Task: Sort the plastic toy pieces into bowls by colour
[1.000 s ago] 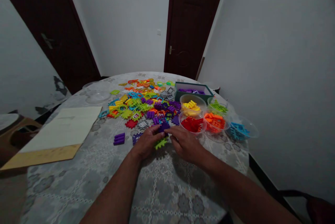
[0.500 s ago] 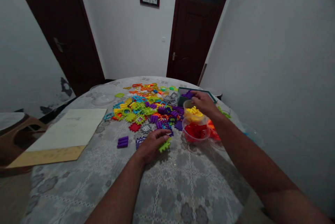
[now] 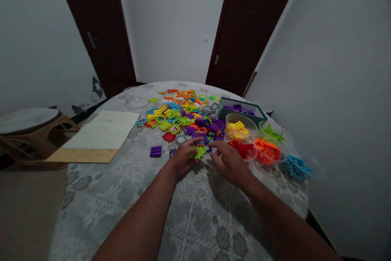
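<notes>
My left hand (image 3: 184,158) is closed on a lime-green toothed plastic building piece (image 3: 200,152), held low over the near edge of the pile. Just to the right, my right hand (image 3: 227,161) has its fingers apart and bent towards that piece, with nothing seen in them. Ahead of both hands lies a mixed pile of toothed building pieces (image 3: 183,119) in several colours. Purple pieces (image 3: 214,126) gather at its right side. A purple ribbed piece (image 3: 155,151) rests alone on the tablecloth to the left of my left hand.
A green box (image 3: 259,117) holds purple pieces. Clear tubs at the right hold yellow pieces (image 3: 237,130), red pieces (image 3: 244,149), orange pieces (image 3: 266,151), green pieces (image 3: 271,133) and blue pieces (image 3: 295,166). Paper sheets (image 3: 102,130) and a clear lid (image 3: 136,103) lie at the left.
My right hand has let go of a purple piece at the green box and come back beside my left hand. My left hand has lifted the lime-green piece slightly. The view has tilted and turned.
</notes>
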The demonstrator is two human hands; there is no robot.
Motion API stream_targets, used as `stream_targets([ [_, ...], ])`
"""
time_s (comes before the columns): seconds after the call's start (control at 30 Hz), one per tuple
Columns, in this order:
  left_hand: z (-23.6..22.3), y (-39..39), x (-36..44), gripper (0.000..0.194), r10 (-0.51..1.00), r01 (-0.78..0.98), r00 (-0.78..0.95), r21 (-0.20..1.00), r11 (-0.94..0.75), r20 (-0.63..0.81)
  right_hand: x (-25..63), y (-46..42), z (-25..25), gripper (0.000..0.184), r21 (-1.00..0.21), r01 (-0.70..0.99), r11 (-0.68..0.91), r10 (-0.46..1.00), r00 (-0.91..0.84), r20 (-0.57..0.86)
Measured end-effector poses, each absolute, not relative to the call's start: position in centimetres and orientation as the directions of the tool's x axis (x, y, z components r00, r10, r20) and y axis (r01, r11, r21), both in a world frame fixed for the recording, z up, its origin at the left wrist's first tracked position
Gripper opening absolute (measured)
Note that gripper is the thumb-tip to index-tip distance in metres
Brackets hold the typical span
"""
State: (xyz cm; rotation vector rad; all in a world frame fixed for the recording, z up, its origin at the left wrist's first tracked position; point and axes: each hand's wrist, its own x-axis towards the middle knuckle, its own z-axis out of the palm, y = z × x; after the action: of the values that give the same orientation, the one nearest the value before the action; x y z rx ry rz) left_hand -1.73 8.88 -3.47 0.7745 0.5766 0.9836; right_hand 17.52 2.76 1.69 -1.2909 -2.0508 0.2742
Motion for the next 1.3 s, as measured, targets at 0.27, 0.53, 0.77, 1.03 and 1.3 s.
stream_targets([
  [0.27, -3.7, 8.9, -1.6, 0.071, 0.883, -0.552, 0.470, 0.779, 0.298, -0.005, 15.9, 2.5, -0.4, 0.044, -0.685, 0.626, 0.373, 0.923, -0.172, 0.346],
  [0.53, -3.8, 9.0, -1.4, 0.066, 0.912, -0.543, 0.410, 0.798, 0.261, -0.020, 16.3, 2.5, -1.4, 0.033, -0.755, 0.565, 0.333, 0.928, -0.053, 0.370],
  [0.77, -3.4, 8.8, -1.2, 0.061, 0.912, -0.522, 0.410, 0.814, 0.256, -0.023, 16.7, 2.5, -1.8, 0.033, -0.758, 0.556, 0.342, 0.930, -0.081, 0.360],
  [1.03, -3.3, 8.5, -1.3, 0.058, 0.901, -0.497, 0.434, 0.826, 0.266, -0.028, 16.9, 2.7, -2.4, 0.033, -0.796, 0.529, 0.294, 0.938, 0.003, 0.348],
  [1.3, -3.7, 9.0, -1.4, 0.048, 0.919, -0.490, 0.393, 0.839, 0.236, -0.029, 17.3, 2.6, -2.1, 0.046, -0.865, 0.423, 0.269, 0.952, 0.020, 0.306],
])
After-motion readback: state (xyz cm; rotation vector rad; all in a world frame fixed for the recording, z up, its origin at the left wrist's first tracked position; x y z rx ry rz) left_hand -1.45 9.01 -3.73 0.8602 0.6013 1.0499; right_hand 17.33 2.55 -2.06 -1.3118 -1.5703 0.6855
